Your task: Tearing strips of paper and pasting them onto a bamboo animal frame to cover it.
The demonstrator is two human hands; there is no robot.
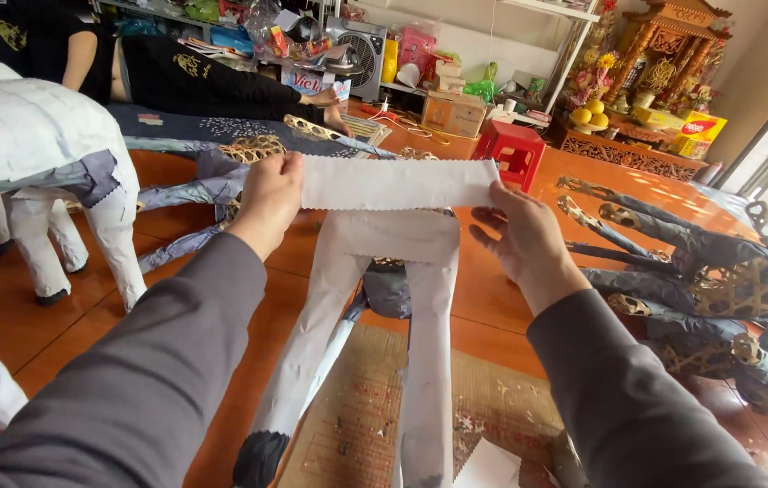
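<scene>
We hold a white paper strip with pinked edges [399,183], stretched flat between both hands above the middle of the scene.

Left hand [268,197]: fingers pressed together on the strip's left end, pinching it; grey sleeve.

Right hand [526,237]: thumb and fingertips pinching the strip's right end; remaining fingers loosely curled below.

Just beneath the strip: a white paper-covered animal frame with two long legs [393,316], legs running toward us, one ending in a black hoof, over a brown woven mat [357,416] on the orange tiled floor [510,307].

Left: a standing white paper horse figure [40,154].

Right: bare woven bamboo frames partly wrapped in grey paper [700,280].

Far: a red plastic stool [515,149]; another person in black lying on the floor [176,77].
</scene>
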